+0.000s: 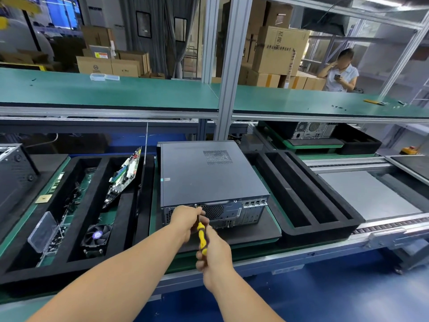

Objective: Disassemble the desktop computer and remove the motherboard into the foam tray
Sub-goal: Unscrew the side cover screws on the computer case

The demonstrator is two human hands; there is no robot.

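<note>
Gripping screwdriver (201, 238) — both hands, right hand (214, 254) rearmost.

The desktop computer (209, 175) sits at the centre of the frame, a dark grey case lying flat with its side panel on top, a small grille of vent holes toward the far edge. Its rear panel, with fan grille, ports and slot covers, faces the lower edge of the frame. Just to its right lies a black foam tray (301, 196) with long parallel slots. At lower left another black foam tray (130, 205) holds a motherboard (124, 175) propped on edge.
</note>
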